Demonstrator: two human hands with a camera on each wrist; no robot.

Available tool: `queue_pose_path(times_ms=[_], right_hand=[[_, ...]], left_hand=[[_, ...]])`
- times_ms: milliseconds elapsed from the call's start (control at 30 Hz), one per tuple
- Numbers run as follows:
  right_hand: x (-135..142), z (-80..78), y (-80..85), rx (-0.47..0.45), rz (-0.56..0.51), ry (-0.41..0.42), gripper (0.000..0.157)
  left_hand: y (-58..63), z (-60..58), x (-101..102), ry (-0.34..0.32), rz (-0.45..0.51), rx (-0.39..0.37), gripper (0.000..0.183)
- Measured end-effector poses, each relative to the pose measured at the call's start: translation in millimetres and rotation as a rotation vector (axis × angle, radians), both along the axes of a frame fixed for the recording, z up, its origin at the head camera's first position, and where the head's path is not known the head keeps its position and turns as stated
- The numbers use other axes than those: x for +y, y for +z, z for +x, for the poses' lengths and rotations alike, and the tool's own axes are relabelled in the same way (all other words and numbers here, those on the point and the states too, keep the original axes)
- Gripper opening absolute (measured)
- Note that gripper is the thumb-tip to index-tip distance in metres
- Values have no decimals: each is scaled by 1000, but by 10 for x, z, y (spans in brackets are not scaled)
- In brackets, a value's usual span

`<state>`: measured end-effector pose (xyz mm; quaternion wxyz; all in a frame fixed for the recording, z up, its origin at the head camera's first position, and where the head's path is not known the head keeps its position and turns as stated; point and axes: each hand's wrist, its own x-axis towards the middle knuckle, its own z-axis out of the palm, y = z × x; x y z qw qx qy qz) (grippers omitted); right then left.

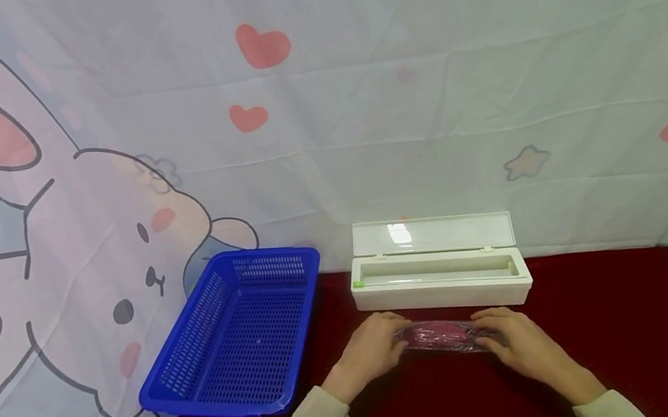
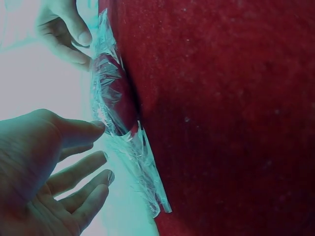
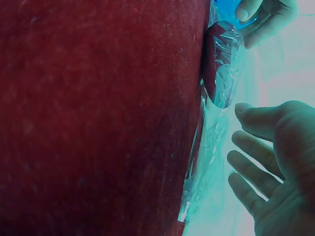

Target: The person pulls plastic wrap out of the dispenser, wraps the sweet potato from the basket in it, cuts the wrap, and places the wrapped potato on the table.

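Note:
A reddish-purple oblong thing (image 1: 440,335) lies on the dark red cloth, wrapped in clear plastic film with loose ends (image 2: 142,172) at both sides. My left hand (image 1: 368,348) is at its left end. In the left wrist view the thumb tip touches or nearly touches the film, and the fingers are spread and loosely bent. At the right end is my right hand (image 1: 526,346); its fingers are also apart in the right wrist view, beside the loose film (image 3: 209,147). Just behind stands a long white box (image 1: 443,297), its lid (image 1: 432,232) raised.
A blue plastic basket (image 1: 304,325) with mesh walls stands to the left. The long box has a small green piece (image 1: 358,284) at its left end. Behind everything hangs a printed cloth backdrop (image 1: 382,103). Dark red cloth (image 1: 629,320) covers the table.

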<state>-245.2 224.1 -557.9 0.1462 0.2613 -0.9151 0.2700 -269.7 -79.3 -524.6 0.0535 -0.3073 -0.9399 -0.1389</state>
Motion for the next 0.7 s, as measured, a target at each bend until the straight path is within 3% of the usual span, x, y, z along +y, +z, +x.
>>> queue_pose_path(times_ms=[333,700], right_hand=[[-8,-25,-18,-73,6,-8,41],[-60,-58,12,-127,25,-4,34]], left_hand=[[-45,-11,-7,18,4,-29,36],[-97,-44,-4,41,4,-59,36]])
